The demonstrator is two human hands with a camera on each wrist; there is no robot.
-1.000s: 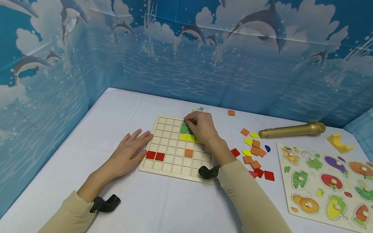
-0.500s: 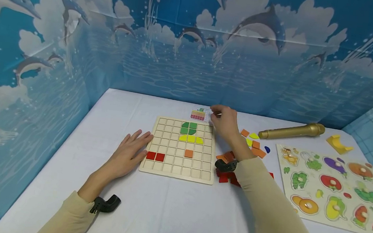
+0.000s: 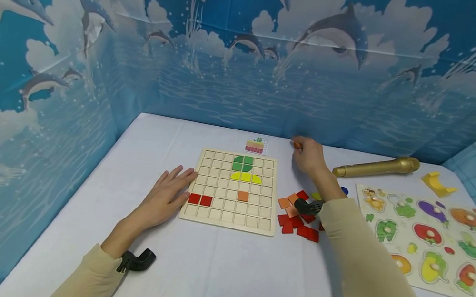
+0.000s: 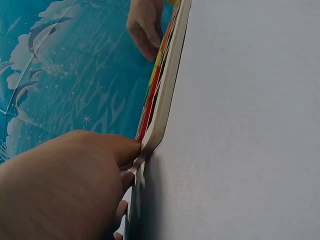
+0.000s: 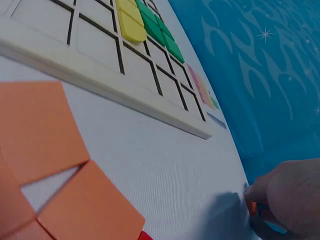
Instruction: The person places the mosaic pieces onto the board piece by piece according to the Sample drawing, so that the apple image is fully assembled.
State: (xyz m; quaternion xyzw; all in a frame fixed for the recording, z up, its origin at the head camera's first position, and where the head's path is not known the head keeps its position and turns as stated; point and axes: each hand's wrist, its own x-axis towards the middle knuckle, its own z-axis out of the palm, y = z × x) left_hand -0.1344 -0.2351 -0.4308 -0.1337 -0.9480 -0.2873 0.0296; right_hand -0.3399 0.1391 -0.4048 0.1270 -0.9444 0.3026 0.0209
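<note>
Starting at the near side of the counter with the left hand: laid at the left edge of the grid board, with extended, relaxed fingers, touching but gripping nothing — presumably to keep the board from sliding. Found near-square, the board, with no clear long axis, and set almost straight to the near side. Noted upon it, near to far: two red tiles, a single orange piece, a row of yellow pieces, then green pieces. Recorded just beside its right edge: loose tiles, overlapping at odd angles, likely kept there for easy reach. Placed beyond the far edge: a printed card, top pointing away, probably for easy reading. Located near the counter's far edge: an orange tile, pinched in the right hand's fingers, apparently for a controlled hold. Judged square from similar tiles, so without an obvious long axis — cannot tell its facing, being mostly covered. Hanging beyond: a dolphin backdrop.
</note>
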